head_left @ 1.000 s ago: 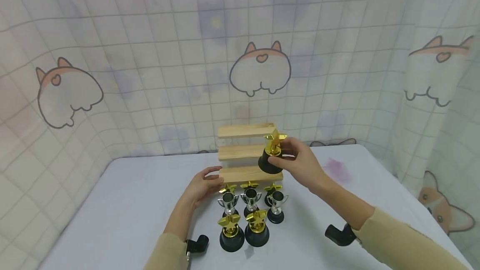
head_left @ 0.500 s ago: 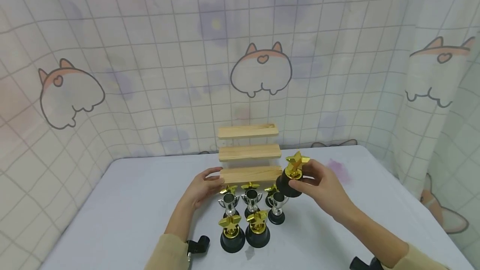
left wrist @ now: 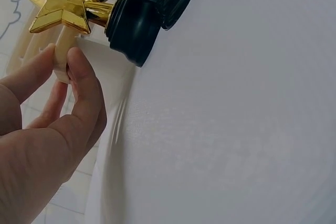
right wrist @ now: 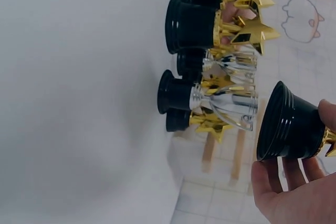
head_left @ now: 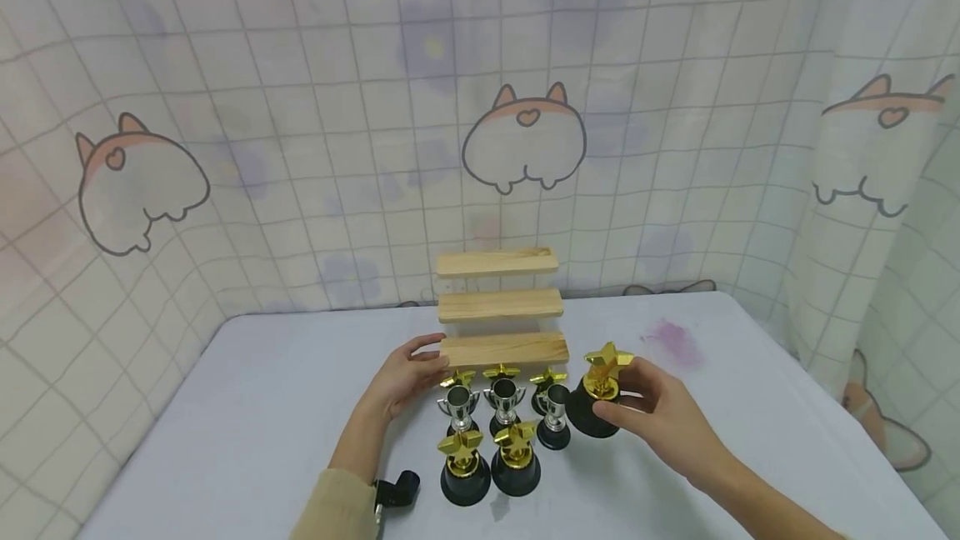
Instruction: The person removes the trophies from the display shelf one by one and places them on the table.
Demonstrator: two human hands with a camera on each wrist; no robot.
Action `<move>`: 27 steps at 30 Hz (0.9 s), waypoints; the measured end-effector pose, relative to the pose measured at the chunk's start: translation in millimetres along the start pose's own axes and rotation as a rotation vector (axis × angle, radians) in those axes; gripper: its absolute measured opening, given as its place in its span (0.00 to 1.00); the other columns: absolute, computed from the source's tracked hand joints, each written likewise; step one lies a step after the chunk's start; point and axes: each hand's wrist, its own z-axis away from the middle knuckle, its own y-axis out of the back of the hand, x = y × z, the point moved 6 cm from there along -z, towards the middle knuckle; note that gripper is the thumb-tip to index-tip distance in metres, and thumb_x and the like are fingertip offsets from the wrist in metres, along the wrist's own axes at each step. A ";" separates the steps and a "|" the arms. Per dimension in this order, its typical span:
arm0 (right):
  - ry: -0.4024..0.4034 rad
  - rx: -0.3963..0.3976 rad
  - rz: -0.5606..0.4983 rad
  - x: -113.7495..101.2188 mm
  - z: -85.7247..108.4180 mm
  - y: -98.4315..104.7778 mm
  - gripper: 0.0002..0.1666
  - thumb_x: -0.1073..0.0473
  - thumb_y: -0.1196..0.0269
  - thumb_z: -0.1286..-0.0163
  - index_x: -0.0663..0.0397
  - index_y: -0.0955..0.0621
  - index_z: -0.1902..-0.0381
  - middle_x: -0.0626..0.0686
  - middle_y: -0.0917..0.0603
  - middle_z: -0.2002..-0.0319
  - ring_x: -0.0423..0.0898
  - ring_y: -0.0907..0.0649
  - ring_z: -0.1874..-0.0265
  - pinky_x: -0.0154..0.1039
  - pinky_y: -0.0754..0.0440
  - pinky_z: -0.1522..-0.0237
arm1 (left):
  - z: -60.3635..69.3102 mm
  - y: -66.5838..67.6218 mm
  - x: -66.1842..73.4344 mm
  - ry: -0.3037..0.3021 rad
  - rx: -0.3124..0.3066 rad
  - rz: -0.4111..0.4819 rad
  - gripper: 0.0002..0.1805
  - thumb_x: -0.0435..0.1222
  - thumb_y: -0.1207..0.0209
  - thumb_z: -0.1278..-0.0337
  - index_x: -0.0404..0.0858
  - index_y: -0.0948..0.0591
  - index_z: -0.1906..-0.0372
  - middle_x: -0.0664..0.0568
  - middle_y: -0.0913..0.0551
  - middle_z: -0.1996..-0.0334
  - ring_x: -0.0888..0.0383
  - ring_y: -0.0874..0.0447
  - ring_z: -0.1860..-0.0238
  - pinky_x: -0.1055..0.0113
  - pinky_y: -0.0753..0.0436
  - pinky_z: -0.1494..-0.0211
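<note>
My right hand (head_left: 667, 419) holds a gold star trophy (head_left: 596, 411) by its black base, just right of the trophy group. In the right wrist view the held trophy's black base (right wrist: 294, 124) is off the table, with the thumb and fingers on opposite sides. My left hand (head_left: 405, 375) pinches the left end of the lowest board of a wooden step rack (head_left: 502, 350). The left wrist view has thumb and fingertips on that board end (left wrist: 62, 59), beside a small star trophy (left wrist: 60, 6).
Before the rack stand several trophies in rows: small gold stars at the back, silver cups (head_left: 505, 397) in the middle, two larger gold stars (head_left: 516, 469) in front. A white-covered table (head_left: 247, 432) bears everything; a printed curtain (head_left: 337, 148) hangs behind.
My right hand has carried the star trophy from in front of the rack's boards down and to the right, beside the silver cups. The left hand keeps its place on the board end.
</note>
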 end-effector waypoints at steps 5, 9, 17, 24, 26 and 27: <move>-0.023 -0.033 0.000 4.6 6.8 -2.9 0.31 0.57 0.26 0.35 0.63 0.24 0.38 0.59 0.17 0.46 0.54 0.16 0.47 0.36 0.14 0.48 | 0.4 -0.6 0.4 0.001 0.006 -0.011 0.29 0.26 0.35 0.35 0.33 0.27 0.30 0.33 0.21 0.44 0.50 0.13 0.55 0.59 0.12 0.47; -0.040 -0.056 -0.019 12.2 10.6 -7.3 0.32 0.59 0.25 0.36 0.63 0.24 0.38 0.59 0.17 0.46 0.53 0.17 0.46 0.35 0.15 0.46 | 0.8 -0.6 -0.6 0.007 0.015 -0.019 0.29 0.26 0.35 0.35 0.33 0.27 0.31 0.33 0.21 0.44 0.50 0.13 0.55 0.59 0.12 0.47; -0.053 -0.124 -0.023 30.9 12.1 -21.6 0.36 0.58 0.26 0.35 0.68 0.27 0.35 0.60 0.18 0.46 0.55 0.17 0.47 0.36 0.14 0.47 | 0.1 0.3 -2.3 0.013 0.021 -0.019 0.29 0.26 0.34 0.36 0.33 0.27 0.31 0.34 0.21 0.45 0.51 0.13 0.55 0.60 0.12 0.47; -0.065 -0.163 -0.019 48.2 10.1 -34.6 0.35 0.60 0.25 0.37 0.71 0.27 0.38 0.59 0.17 0.49 0.54 0.17 0.47 0.37 0.15 0.46 | 0.8 -0.4 -0.8 0.015 0.025 -0.019 0.30 0.26 0.34 0.36 0.33 0.27 0.30 0.34 0.21 0.44 0.51 0.13 0.55 0.60 0.12 0.46; -0.078 -0.167 -0.013 52.1 9.2 -37.4 0.35 0.59 0.25 0.37 0.71 0.26 0.39 0.58 0.17 0.49 0.54 0.18 0.47 0.38 0.15 0.45 | 0.5 -0.3 -0.4 0.016 0.028 -0.014 0.30 0.26 0.35 0.36 0.33 0.27 0.30 0.34 0.21 0.44 0.51 0.13 0.55 0.60 0.12 0.47; -0.085 -0.168 -0.012 53.9 8.8 -38.8 0.35 0.59 0.25 0.37 0.71 0.26 0.39 0.58 0.17 0.49 0.54 0.18 0.47 0.38 0.15 0.45 | 0.2 -0.4 -0.2 0.017 0.028 -0.011 0.30 0.25 0.35 0.36 0.33 0.27 0.30 0.34 0.22 0.44 0.51 0.13 0.55 0.60 0.12 0.47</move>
